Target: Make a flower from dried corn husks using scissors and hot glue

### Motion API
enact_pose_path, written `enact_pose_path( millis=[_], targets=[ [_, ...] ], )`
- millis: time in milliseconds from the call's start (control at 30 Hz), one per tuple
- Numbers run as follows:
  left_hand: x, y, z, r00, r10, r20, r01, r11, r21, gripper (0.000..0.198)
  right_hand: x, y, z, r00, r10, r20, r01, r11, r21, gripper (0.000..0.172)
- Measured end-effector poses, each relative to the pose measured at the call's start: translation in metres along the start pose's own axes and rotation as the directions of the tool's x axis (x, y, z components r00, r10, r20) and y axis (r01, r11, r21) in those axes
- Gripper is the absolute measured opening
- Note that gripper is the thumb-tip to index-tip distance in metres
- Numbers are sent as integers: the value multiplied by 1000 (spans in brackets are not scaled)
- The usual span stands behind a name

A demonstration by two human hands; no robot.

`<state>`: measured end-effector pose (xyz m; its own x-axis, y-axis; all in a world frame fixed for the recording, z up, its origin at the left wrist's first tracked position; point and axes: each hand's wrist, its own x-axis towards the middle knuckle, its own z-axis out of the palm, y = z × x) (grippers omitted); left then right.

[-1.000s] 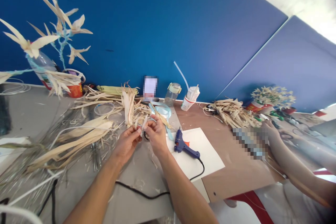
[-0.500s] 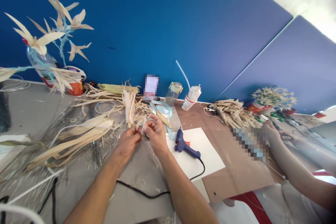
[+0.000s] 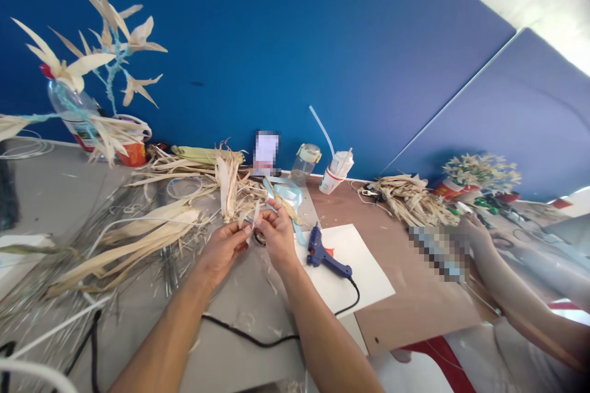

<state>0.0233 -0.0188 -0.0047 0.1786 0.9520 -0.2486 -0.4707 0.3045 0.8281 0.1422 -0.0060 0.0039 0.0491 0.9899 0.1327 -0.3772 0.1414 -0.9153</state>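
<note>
I see a pale husk strip (image 3: 253, 217) held upright just above the grey table (image 3: 55, 196), pinched from both sides. The left hand (image 3: 222, 248) nips its lower end; the right hand (image 3: 276, 234) clamps the upper part. At 12 o'clock lies a light blue ribbon (image 3: 286, 193). At 3 o'clock a blue glue gun (image 3: 324, 255) rests on a white sheet (image 3: 369, 276). At 9 o'clock is a heap of corn husks (image 3: 138, 239). Farther off at 3 o'clock is a co-worker's hand (image 3: 475, 232).
</note>
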Motion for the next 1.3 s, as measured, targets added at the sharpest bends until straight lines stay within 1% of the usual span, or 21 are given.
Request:
enact_pose_path(
  millis=[100, 200, 267, 467, 633, 700, 800, 933, 1000, 1067, 1167, 1233, 1300],
  targets=[
    [0, 0, 3, 1000, 24, -17, -23, 999, 25, 25, 0, 1, 0, 1000, -11, 7, 11, 1000, 13, 45],
    [2, -3, 2, 991, 110, -74, -106, 993, 60, 26, 0, 1, 0, 999, -38, -11, 38, 999, -11, 43],
    [5, -6, 0, 981, 168, -97, -157, 981, 114, 26, -1, 2, 0, 999, -47, -20, 46, 998, -37, 44],
    [12, -12, -8, 960, 273, -63, -236, 911, 339, 23, -4, 3, 3, 998, -64, 8, 64, 989, -131, 48],
    [11, -10, -8, 932, 354, -75, -281, 839, 466, 18, -4, 3, 2, 998, -66, 3, 65, 974, -218, 55],
    [10, -8, -7, 924, 374, -82, -288, 818, 497, 16, -2, 2, -1, 998, -59, 27, 64, 966, -249, 57],
    [7, -6, -6, 918, 389, -80, -288, 790, 542, 16, -1, 0, -6, 994, -46, 103, 76, 947, -311, 58],
    [6, -7, -6, 900, 433, -40, -312, 706, 635, 23, -2, -3, -11, 978, -81, 195, 164, 872, -461, 61],
    [6, -7, -6, 903, 430, -15, -317, 687, 654, 25, -3, -3, -12, 971, -108, 212, 208, 820, -533, 61],
    [6, -7, -6, 916, 401, 9, -310, 694, 650, 25, -4, -3, -11, 971, -130, 202, 226, 779, -585, 59],
    [6, -6, -7, 939, 339, 58, -299, 722, 624, 24, -4, -1, -11, 971, -153, 185, 236, 757, -609, 56],
    [7, -6, -9, 951, 304, 50, -272, 751, 601, 25, -5, 0, -11, 963, -178, 200, 265, 750, -606, 55],
    [9, -8, -11, 965, 263, -6, -220, 815, 536, 28, -6, 2, -11, 948, -207, 240, 313, 724, -614, 54]
  ],
)
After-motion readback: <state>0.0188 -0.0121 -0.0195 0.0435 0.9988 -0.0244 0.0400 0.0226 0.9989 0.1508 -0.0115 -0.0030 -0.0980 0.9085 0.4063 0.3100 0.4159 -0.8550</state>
